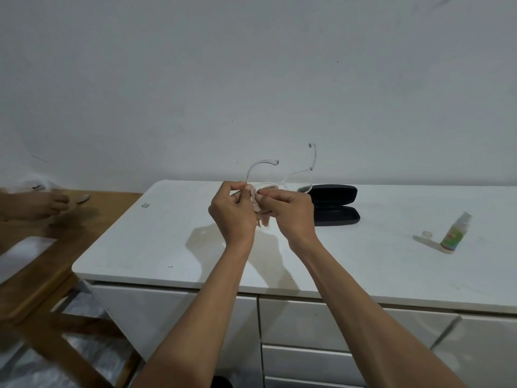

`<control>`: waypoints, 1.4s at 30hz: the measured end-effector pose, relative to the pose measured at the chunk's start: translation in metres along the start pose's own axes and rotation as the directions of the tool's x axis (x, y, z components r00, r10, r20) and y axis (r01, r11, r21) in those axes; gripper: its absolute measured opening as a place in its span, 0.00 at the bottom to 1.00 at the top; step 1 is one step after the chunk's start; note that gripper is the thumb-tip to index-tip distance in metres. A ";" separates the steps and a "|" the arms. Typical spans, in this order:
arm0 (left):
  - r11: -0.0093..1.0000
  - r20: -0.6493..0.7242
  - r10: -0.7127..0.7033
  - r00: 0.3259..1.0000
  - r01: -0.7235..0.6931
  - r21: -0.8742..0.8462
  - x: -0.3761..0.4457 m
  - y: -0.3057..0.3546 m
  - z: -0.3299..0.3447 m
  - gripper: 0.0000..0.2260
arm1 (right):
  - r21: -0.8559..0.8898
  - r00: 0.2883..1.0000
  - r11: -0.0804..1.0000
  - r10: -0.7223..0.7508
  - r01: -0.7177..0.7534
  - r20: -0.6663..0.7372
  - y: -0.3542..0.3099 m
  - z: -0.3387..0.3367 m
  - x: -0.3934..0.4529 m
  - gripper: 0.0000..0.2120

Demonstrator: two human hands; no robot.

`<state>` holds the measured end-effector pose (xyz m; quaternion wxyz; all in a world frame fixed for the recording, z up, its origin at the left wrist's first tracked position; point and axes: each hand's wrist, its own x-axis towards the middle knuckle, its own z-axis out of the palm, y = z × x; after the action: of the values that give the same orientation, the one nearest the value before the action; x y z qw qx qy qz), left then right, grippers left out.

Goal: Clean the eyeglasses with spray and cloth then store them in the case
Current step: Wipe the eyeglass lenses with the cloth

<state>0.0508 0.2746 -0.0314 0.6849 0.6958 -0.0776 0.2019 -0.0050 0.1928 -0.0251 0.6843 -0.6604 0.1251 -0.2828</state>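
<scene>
The left hand (233, 212) is closed in a pinch on the clear, transparent plastic eyeglasses (279, 175), and the right hand (288, 212) is closed around the small, soft pale pink cloth (258, 204), pressing it on the frame between the two hands. Both hands are held up above the white, smooth cabinet top (140, 242), and the two temples of the eyeglasses stand open and point away from the person, toward the wall. Just behind the right hand lies the black, oval hard case (334, 204), opened flat on the surface and, as far as one can see, with nothing inside. Well apart to the right stands the small green spray bottle (454, 233), a little tilted, and its small clear cap (426, 234) lies beside it. From this I judge that the spraying is probably done, because the bottle is uncapped and put aside, and the wiping is now in progress. What is left is to finish the wiping, to fold the temples, to lay the eyeglasses in the case and to close it.
</scene>
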 end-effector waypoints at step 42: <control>0.996 0.035 0.025 0.999 -0.022 -0.088 -0.005 0.022 0.005 0.05 | 0.031 0.914 0.993 -0.093 0.114 -0.396 -0.013 0.017 -0.006 0.10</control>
<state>0.0385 0.2678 -0.0127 0.7109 0.6676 -0.1067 0.1938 -0.0037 0.2107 -0.0122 0.6465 -0.5775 0.2172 -0.4487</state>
